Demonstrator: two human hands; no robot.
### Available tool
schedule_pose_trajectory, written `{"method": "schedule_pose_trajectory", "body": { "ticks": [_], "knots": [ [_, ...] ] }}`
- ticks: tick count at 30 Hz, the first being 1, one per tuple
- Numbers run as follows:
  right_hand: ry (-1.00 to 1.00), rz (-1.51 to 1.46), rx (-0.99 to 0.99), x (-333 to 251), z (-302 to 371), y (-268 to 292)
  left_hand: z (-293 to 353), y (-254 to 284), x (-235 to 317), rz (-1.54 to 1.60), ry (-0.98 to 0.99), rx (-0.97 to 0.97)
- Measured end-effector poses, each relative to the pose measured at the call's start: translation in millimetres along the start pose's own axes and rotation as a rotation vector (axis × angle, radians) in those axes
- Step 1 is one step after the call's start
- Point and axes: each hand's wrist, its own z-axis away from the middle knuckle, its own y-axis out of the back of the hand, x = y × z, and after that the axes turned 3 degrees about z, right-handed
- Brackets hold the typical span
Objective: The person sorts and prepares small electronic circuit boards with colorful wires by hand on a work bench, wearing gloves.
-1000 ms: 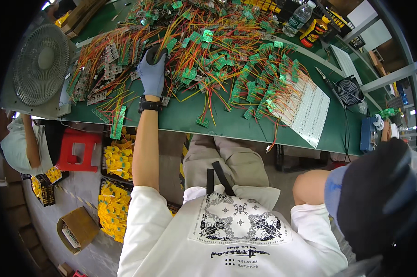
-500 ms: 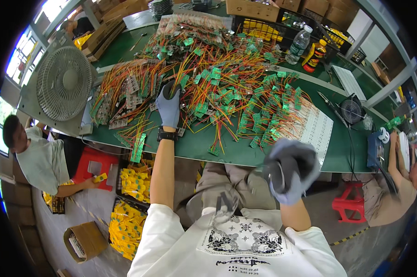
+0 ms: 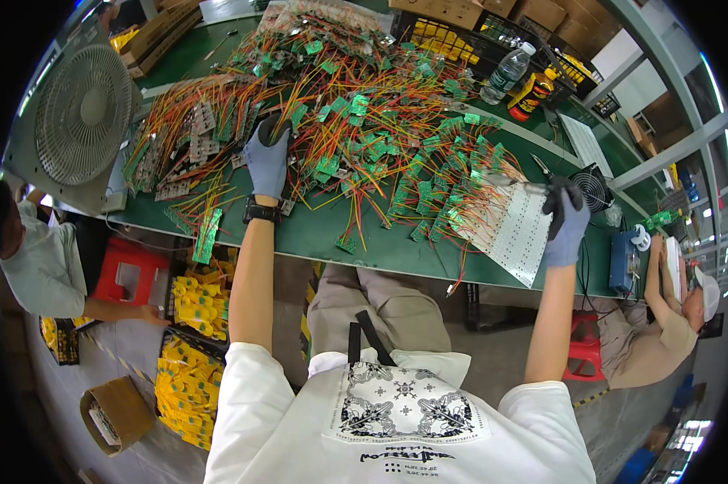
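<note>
My left hand (image 3: pixel 268 157), in a grey glove with black fingers, is closed on wires (image 3: pixel 281 121) at the left-middle of a large pile of small green circuit boards (image 3: pixel 356 121) with red and yellow leads. My right hand (image 3: pixel 568 218), gloved alike, is over the right side of the bench. Its fingers are curled round a thin grey tool (image 3: pixel 513 182) pointing left toward the boards; blur hides its exact kind. Below it lies a white dotted panel (image 3: pixel 527 234), its left part under boards and wires. One red-wired piece (image 3: pixel 456 284) hangs over the bench's front edge.
A fan (image 3: pixel 85 113) stands left. Behind the panel are a water bottle (image 3: pixel 507 73), a drink bottle (image 3: pixel 531 95) and a small black fan (image 3: pixel 594 187). A blue box (image 3: pixel 624 262) sits right. Crates of yellow parts (image 3: pixel 190 387) stand below left. Co-workers sit on both sides.
My right hand has gone from near my body out to the right, over the panel. My left hand stays on the wires. The left co-worker's hand has moved to the yellow parts.
</note>
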Motion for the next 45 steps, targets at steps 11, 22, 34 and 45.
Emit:
{"method": "schedule_pose_trajectory", "body": {
  "ticks": [11,22,34,45],
  "knots": [
    [1.035,1.749,-0.168,15,-170,13,0,-1,-3,-0.261,-0.155,-0.046],
    [1.038,2.272,-0.916,113,-193,-25,-2,-3,2,-0.123,-0.105,-0.034],
    [0.575,1.583,-0.476,93,-164,-42,0,2,5,0.036,-0.082,-0.018],
    [0.4,0.725,-0.343,-6,12,-104,52,24,100,0.392,0.099,-0.196]
  ]
}}
